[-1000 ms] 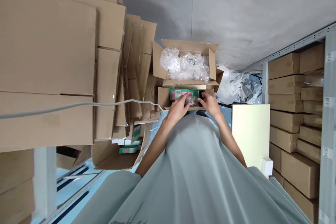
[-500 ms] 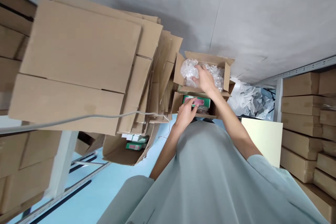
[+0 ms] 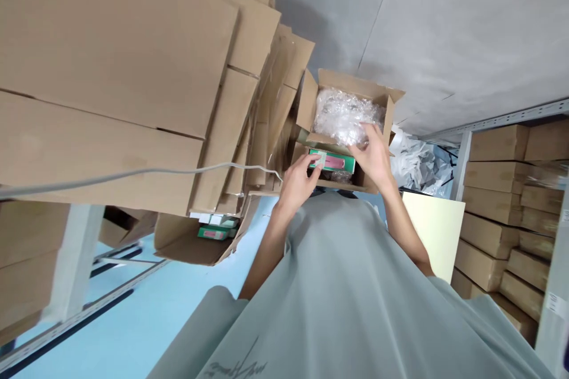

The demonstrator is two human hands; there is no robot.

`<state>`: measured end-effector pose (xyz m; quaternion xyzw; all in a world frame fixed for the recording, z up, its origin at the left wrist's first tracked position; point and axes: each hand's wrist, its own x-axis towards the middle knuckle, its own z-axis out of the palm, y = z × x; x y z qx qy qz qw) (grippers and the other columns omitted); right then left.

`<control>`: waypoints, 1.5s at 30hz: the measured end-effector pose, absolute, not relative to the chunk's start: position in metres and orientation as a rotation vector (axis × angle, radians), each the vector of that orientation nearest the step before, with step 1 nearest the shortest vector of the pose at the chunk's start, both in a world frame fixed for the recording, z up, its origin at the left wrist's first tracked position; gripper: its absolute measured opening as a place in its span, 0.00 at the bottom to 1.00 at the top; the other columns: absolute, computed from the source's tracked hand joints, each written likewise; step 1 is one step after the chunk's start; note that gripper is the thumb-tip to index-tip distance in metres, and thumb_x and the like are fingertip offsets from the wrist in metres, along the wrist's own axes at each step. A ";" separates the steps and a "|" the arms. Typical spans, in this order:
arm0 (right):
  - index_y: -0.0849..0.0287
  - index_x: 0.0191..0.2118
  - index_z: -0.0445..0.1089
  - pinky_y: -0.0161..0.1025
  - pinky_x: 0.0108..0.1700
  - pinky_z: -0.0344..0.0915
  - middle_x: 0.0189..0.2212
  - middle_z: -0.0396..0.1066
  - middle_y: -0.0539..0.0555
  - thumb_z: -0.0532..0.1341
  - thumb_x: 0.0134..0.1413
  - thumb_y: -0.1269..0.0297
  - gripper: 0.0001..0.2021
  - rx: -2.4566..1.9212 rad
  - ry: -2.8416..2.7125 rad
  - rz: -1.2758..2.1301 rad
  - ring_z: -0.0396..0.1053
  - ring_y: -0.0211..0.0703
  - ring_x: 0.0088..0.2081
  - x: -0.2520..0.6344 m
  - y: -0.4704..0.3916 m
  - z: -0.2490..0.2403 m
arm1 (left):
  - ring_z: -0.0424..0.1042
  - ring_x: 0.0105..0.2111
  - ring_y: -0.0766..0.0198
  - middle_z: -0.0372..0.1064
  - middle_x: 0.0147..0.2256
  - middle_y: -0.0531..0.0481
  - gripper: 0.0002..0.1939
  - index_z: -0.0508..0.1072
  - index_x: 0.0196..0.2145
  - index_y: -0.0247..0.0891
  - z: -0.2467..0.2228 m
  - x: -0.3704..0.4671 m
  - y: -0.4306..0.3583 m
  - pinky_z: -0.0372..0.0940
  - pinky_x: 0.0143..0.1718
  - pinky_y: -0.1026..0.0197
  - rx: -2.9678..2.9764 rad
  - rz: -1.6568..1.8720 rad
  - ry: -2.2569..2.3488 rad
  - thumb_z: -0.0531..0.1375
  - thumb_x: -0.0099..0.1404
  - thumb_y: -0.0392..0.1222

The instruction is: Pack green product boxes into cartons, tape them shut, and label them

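Observation:
My left hand (image 3: 299, 180) grips the left end of a green box with a pink panel (image 3: 335, 161), fingers over its top and thumb lower down. That box lies in a lower open carton (image 3: 367, 183), with some clear wrap beside it. My right hand (image 3: 373, 157) is at the front right edge of a crumpled sheet of bubble wrap (image 3: 340, 112), thumb and fingers apart and touching it. The bubble wrap fills an open upper carton (image 3: 306, 103) and bulges over its front edge. What lies under the wrap is hidden.
Large flattened cardboard sheets (image 3: 111, 41) stand on the left, a grey cable (image 3: 178, 171) crossing them. Below is an open carton (image 3: 178, 243) with small green boxes. Crumpled white paper (image 3: 420, 163), a pale yellow board (image 3: 433, 228) and shelved cartons (image 3: 493, 204) are on the right.
My right hand has moved from the middle of the bubble wrap to its front right edge. My left hand has slid left to the green box's end. The view has shifted.

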<state>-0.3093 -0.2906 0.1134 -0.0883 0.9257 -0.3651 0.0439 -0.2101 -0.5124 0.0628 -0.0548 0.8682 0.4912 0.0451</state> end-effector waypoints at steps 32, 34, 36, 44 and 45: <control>0.53 0.42 0.70 0.39 0.37 0.68 0.34 0.74 0.47 0.67 0.52 0.53 0.15 -0.023 2.048 -1.505 0.70 0.42 0.32 -0.241 -0.257 0.088 | 0.84 0.41 0.46 0.83 0.37 0.46 0.10 0.78 0.50 0.45 0.017 -0.212 -0.502 0.73 0.49 0.50 -0.480 1.074 2.629 0.64 0.74 0.46; 0.53 0.40 0.70 0.40 0.41 0.71 0.35 0.75 0.49 0.67 0.52 0.54 0.13 -0.006 2.099 -1.559 0.73 0.45 0.37 -0.244 -0.248 0.096 | 0.84 0.43 0.43 0.83 0.39 0.44 0.09 0.79 0.50 0.44 0.015 -0.212 -0.508 0.73 0.51 0.48 -0.560 0.979 2.661 0.62 0.74 0.41; 0.52 0.41 0.70 0.42 0.43 0.72 0.37 0.76 0.50 0.66 0.53 0.54 0.12 0.034 2.190 -1.608 0.74 0.47 0.40 -0.247 -0.238 0.101 | 0.84 0.44 0.43 0.84 0.40 0.43 0.10 0.79 0.51 0.44 0.013 -0.212 -0.516 0.73 0.51 0.47 -0.590 0.954 2.652 0.62 0.74 0.40; 0.54 0.46 0.74 0.46 0.45 0.77 0.38 0.80 0.53 0.70 0.58 0.40 0.23 -0.019 2.188 -1.499 0.78 0.49 0.39 -0.252 -0.237 0.106 | 0.81 0.57 0.46 0.82 0.58 0.44 0.16 0.82 0.58 0.48 0.009 -0.207 -0.524 0.73 0.63 0.48 -0.114 1.129 2.567 0.65 0.74 0.46; 0.54 0.48 0.75 0.47 0.45 0.78 0.40 0.80 0.54 0.69 0.60 0.38 0.24 -0.039 2.197 -1.515 0.78 0.50 0.40 -0.252 -0.241 0.109 | 0.79 0.60 0.45 0.80 0.61 0.43 0.14 0.84 0.55 0.47 0.010 -0.205 -0.522 0.72 0.65 0.46 -0.080 1.105 2.563 0.64 0.75 0.46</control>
